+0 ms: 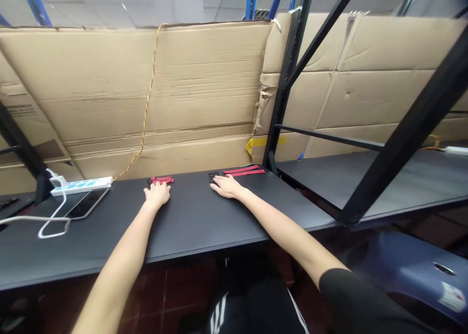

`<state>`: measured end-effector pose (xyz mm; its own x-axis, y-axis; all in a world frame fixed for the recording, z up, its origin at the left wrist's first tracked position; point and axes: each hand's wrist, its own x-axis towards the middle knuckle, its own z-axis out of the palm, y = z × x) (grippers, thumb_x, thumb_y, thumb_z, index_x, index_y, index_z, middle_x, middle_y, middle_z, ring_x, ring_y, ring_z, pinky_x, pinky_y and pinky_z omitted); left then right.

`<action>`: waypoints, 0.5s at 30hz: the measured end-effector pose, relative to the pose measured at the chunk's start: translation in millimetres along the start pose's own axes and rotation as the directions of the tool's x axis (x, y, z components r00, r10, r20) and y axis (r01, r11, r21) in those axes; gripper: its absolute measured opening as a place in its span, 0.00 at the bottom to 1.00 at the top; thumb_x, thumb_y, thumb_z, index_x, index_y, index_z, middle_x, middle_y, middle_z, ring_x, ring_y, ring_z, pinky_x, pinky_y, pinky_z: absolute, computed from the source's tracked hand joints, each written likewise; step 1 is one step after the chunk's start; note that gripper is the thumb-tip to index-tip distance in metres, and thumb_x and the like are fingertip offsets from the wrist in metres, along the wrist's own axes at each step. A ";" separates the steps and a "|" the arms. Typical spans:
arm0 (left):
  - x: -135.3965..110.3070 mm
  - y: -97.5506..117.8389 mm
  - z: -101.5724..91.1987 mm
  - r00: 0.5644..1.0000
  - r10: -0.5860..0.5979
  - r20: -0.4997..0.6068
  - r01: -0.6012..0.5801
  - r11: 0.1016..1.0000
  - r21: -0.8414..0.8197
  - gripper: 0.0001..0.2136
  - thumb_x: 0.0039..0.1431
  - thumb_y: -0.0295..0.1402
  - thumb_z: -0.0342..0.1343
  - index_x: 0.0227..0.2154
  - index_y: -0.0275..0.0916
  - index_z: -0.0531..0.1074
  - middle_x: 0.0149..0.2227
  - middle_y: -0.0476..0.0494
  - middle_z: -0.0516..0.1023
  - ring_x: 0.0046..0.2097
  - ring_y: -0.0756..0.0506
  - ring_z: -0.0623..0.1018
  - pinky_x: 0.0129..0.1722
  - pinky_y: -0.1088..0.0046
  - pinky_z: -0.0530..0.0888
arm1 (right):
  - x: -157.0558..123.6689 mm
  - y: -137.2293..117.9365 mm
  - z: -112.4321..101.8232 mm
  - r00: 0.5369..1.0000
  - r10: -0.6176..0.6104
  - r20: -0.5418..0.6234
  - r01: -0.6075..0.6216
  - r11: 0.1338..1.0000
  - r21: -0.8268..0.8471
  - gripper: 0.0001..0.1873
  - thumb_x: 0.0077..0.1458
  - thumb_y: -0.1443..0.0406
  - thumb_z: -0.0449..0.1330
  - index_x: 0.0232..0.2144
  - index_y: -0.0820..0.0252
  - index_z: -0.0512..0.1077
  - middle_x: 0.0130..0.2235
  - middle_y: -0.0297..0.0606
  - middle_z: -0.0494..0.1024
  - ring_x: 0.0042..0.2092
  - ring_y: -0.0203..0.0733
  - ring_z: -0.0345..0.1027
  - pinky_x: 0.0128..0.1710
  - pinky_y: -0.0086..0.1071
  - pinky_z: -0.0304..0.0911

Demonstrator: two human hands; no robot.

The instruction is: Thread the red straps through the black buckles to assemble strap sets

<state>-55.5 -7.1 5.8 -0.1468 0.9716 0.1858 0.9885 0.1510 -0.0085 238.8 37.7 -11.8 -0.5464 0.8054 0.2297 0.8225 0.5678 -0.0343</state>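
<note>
My left hand (157,194) lies flat on the black table (190,222), fingers stretched toward a small bunch of red straps (162,180) just beyond the fingertips. My right hand (225,186) also rests flat and open on the table, its fingertips at a small black part (212,177). Two long red straps (244,170) lie side by side just behind and to the right of that hand. Neither hand holds anything.
A white and blue power strip (81,186) with a white cable (34,220) sits at the left, a phone (85,205) in front of it. Cardboard sheets (190,95) wall off the back. A black rack post (283,90) stands right of the straps; a blue stool (413,270) is lower right.
</note>
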 end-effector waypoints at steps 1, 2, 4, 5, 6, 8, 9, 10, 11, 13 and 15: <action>-0.2 1.1 -0.3 1.000 0.008 0.008 -0.009 1.000 0.013 0.19 0.64 0.38 0.40 0.48 0.38 0.71 0.54 0.27 0.69 0.55 0.30 0.67 0.50 0.42 0.61 | 0.8 1.2 1.1 1.000 0.004 0.002 -0.004 1.000 0.006 0.27 0.65 0.53 0.40 0.51 0.63 0.68 0.58 0.52 0.67 0.60 0.50 0.59 0.61 0.50 0.43; -0.6 2.3 -0.9 1.000 0.022 0.008 -0.022 0.999 0.029 0.18 0.63 0.37 0.41 0.47 0.38 0.71 0.54 0.28 0.69 0.55 0.30 0.67 0.50 0.42 0.62 | 1.6 2.3 2.2 1.000 0.007 0.004 -0.007 1.000 0.013 0.27 0.65 0.52 0.40 0.52 0.63 0.67 0.58 0.52 0.67 0.61 0.50 0.58 0.61 0.50 0.42; -1.8 4.6 -2.6 0.998 0.053 -0.026 -0.052 0.997 0.057 0.17 0.61 0.34 0.44 0.49 0.38 0.70 0.54 0.29 0.69 0.55 0.31 0.67 0.50 0.43 0.62 | 2.9 4.3 3.9 1.000 0.012 0.009 -0.012 1.000 0.026 0.28 0.66 0.52 0.40 0.54 0.64 0.65 0.59 0.52 0.65 0.61 0.49 0.57 0.62 0.50 0.40; -2.3 5.2 -3.5 0.997 0.067 -0.045 -0.064 0.996 0.063 0.17 0.59 0.32 0.45 0.51 0.39 0.69 0.55 0.29 0.68 0.56 0.31 0.66 0.51 0.44 0.63 | 3.4 5.1 4.7 1.000 0.016 0.011 -0.016 0.999 0.032 0.28 0.66 0.52 0.40 0.55 0.64 0.64 0.60 0.53 0.65 0.62 0.49 0.57 0.62 0.50 0.40; -2.7 5.4 -4.1 0.996 0.075 -0.055 -0.072 0.996 0.061 0.19 0.58 0.30 0.46 0.52 0.39 0.67 0.56 0.29 0.67 0.56 0.31 0.66 0.51 0.44 0.63 | 4.0 6.0 5.5 1.000 0.019 0.014 -0.020 0.999 0.037 0.28 0.66 0.52 0.40 0.56 0.65 0.63 0.61 0.53 0.64 0.62 0.50 0.56 0.62 0.50 0.40; -2.5 4.4 -4.7 0.996 0.081 -0.032 -0.079 0.996 0.045 0.19 0.57 0.28 0.47 0.52 0.39 0.67 0.56 0.30 0.67 0.57 0.31 0.66 0.50 0.44 0.63 | 4.9 7.7 7.0 0.999 0.026 0.019 -0.027 0.999 0.044 0.29 0.66 0.51 0.40 0.57 0.64 0.62 0.62 0.53 0.61 0.63 0.50 0.55 0.62 0.50 0.39; -1.9 3.5 -4.6 0.997 0.081 -0.009 -0.081 0.996 0.037 0.18 0.57 0.28 0.47 0.51 0.38 0.68 0.55 0.30 0.68 0.56 0.31 0.67 0.50 0.44 0.64 | 5.3 8.4 7.7 0.999 0.030 0.022 -0.031 0.998 0.047 0.29 0.66 0.51 0.40 0.58 0.64 0.61 0.62 0.53 0.61 0.63 0.49 0.55 0.62 0.50 0.39; -1.1 2.5 -4.3 0.996 0.087 0.009 -0.087 0.996 0.028 0.17 0.57 0.28 0.47 0.48 0.38 0.70 0.54 0.30 0.70 0.55 0.32 0.68 0.50 0.44 0.64 | 5.5 9.0 8.1 0.999 0.034 0.024 -0.035 0.998 0.048 0.29 0.66 0.51 0.40 0.58 0.64 0.61 0.62 0.53 0.61 0.63 0.49 0.54 0.62 0.50 0.39; 0.0 1.8 -3.8 0.995 0.101 0.012 -0.101 0.995 0.012 0.15 0.58 0.28 0.47 0.46 0.38 0.71 0.52 0.31 0.71 0.54 0.32 0.69 0.50 0.46 0.65 | 5.5 9.3 8.3 0.999 0.038 0.026 -0.040 0.998 0.049 0.30 0.65 0.51 0.40 0.59 0.64 0.60 0.62 0.53 0.61 0.63 0.50 0.54 0.62 0.51 0.39; 2.1 2.3 -3.0 0.986 0.164 -0.017 -0.165 0.985 -0.058 0.13 0.59 0.29 0.48 0.45 0.37 0.72 0.51 0.31 0.73 0.53 0.34 0.72 0.50 0.53 0.67 | 4.7 8.8 7.5 0.999 0.043 0.013 -0.044 0.998 0.045 0.31 0.65 0.51 0.40 0.60 0.64 0.59 0.63 0.54 0.60 0.64 0.51 0.52 0.62 0.53 0.38; 3.0 6.6 -2.5 0.958 0.283 -0.054 -0.288 0.942 -0.171 0.13 0.59 0.31 0.51 0.45 0.37 0.73 0.49 0.33 0.75 0.51 0.37 0.73 0.49 0.61 0.68 | 2.8 5.3 5.4 0.999 0.022 -0.038 -0.021 0.999 0.025 0.31 0.65 0.51 0.40 0.60 0.64 0.59 0.63 0.55 0.58 0.65 0.52 0.50 0.62 0.54 0.37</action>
<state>-49.4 -3.6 8.8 0.1409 0.9634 0.2282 0.9799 -0.1685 0.1063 240.8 43.8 -16.6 -0.5219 0.8105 0.2657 0.8296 0.5548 -0.0630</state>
